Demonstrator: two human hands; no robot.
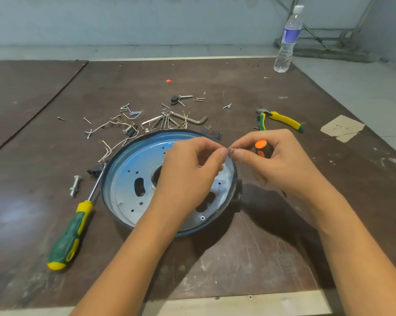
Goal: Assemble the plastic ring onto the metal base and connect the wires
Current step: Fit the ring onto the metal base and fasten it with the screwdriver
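Both hands meet above the far right edge of the metal base [128, 179], a round silvery plate with holes and slots that lies flat on the brown counter [238, 258]. A dark plastic ring [185, 132] runs round its rim. The left hand [192, 169] has its fingers curled, with thumb and forefinger pinched together on a small shiny piece [230, 150] too tiny to identify. The right hand [281, 165] touches the same piece with its fingertips while its other fingers wrap a stubby screwdriver [263, 148] with a black and orange handle. White wires [108, 151] lie loose on the counter just behind the base on its left, running up into a scatter of screws [133, 112] and bent hex keys [192, 119]. A long screwdriver [71, 233] with a green and yellow handle lies to the left, its shaft reaching the base's edge, and a thick bolt [75, 185] sits beside it. Pliers [281, 120] with yellow and green grips rest beyond the right hand. A water bottle [288, 39] stands at the counter's far right corner.
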